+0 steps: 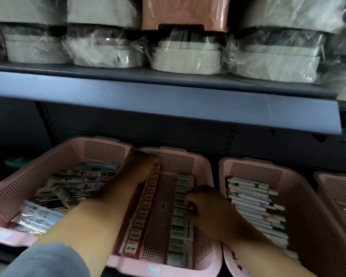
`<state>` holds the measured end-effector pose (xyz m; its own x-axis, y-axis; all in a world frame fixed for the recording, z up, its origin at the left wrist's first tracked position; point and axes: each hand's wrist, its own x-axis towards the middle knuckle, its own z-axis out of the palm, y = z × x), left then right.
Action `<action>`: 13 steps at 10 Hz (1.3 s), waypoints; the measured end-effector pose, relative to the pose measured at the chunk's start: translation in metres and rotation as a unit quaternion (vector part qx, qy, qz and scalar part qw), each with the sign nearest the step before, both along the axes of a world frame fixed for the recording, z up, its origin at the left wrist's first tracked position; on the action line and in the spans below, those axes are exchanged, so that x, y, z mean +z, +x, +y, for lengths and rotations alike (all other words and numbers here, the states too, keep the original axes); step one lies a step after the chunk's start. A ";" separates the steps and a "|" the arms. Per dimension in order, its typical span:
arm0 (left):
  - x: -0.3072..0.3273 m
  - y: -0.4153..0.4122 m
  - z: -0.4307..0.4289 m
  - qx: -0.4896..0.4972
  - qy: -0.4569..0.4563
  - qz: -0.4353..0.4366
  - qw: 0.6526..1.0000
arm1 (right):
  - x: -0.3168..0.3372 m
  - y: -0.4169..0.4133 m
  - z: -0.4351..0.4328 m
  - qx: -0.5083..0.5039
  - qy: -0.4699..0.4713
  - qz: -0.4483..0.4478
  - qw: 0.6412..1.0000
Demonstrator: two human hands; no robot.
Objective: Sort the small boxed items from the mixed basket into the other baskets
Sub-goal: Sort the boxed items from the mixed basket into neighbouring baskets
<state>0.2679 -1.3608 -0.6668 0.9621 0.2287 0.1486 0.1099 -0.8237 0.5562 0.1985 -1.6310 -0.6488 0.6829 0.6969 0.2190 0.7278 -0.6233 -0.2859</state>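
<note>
Three pink perforated baskets stand side by side on a low shelf. The left basket (14, 198) holds a jumble of mixed boxed items (78, 182). The middle basket (202, 162) has a row of red-and-white boxes (140, 222) along its left side and a row of green-and-white boxes (181, 234) along its right. My left hand (142, 166) reaches to the far end of the red row, fingers curled on a red box there. My right hand (202, 204) has its fingers curled over the green row; whether it holds a box is hidden.
The right basket (312, 208) is packed with white pen-like boxes (254, 204). A fourth pink basket (340, 188) shows at the far right. A dark shelf board (168, 102) overhangs close above, loaded with plastic-wrapped beige tubs (186, 58).
</note>
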 end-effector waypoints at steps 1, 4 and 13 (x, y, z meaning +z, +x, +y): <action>-0.003 0.002 -0.002 0.016 -0.010 -0.011 1.000 | 0.000 -0.001 0.000 0.002 0.004 0.002 1.000; 0.003 -0.006 0.007 -0.080 0.231 -0.017 0.970 | -0.005 0.002 0.000 0.000 0.008 -0.008 1.000; 0.111 -0.067 -0.247 -0.270 0.096 -0.063 0.956 | 0.086 0.010 -0.188 -0.224 0.112 0.048 0.967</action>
